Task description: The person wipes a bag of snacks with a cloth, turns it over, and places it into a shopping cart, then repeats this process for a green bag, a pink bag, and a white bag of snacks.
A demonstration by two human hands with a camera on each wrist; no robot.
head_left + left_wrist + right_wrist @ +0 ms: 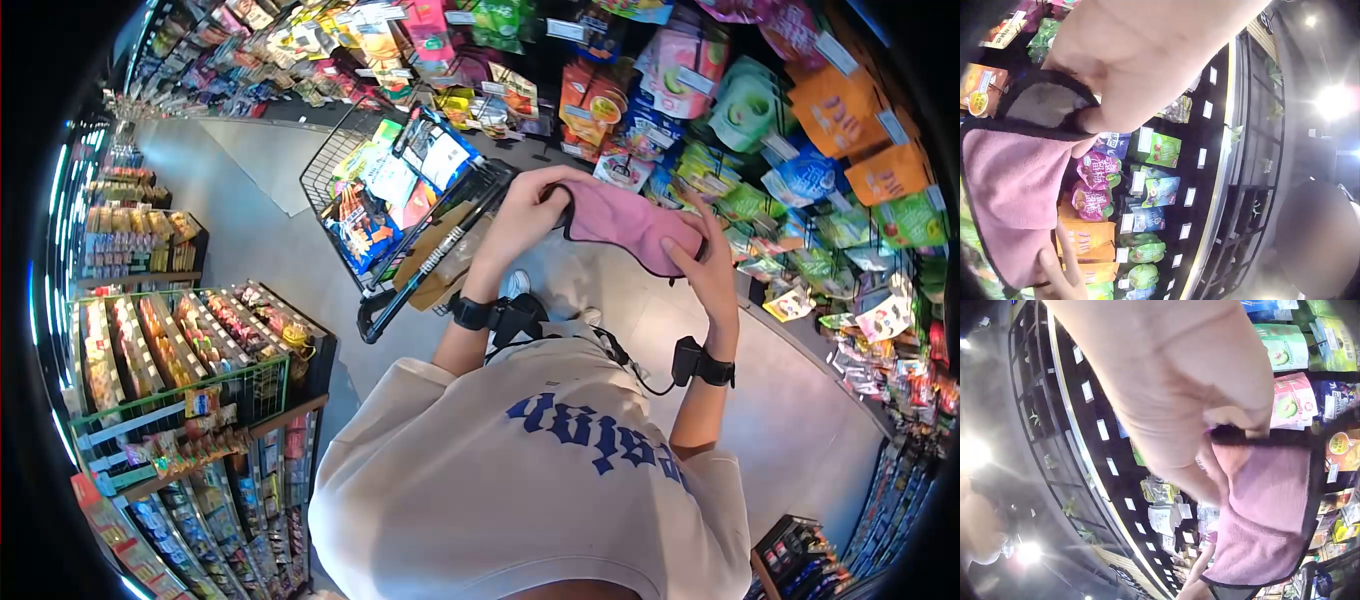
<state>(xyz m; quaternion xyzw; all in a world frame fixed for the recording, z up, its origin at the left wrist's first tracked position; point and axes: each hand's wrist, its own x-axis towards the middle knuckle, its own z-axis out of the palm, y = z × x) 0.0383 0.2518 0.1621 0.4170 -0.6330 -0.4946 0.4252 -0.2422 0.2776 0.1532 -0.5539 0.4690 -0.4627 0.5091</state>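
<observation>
far left there's a low display rack (190, 350) full of snack boxes. next over is a black wire shopping cart (335, 160) with bright snack bags (390, 185) piled in it, and its handle points down toward the person. just right of the cart, the left hand (522, 212) is up at chest height with its fingers curled round the black-trimmed edge of a pink cloth (625, 222), so that's a proper grip. the cloth stretches across between both hands in mid air, in front of the wall shelves and not touching anything else. the right hand (708, 268) has the other end. the right wrist view shows the thumb clamped down on the trim, so it's pinching the cloth. behind and to the right is a wall of hanging pouches (830, 180) in green, orange and pink.
</observation>
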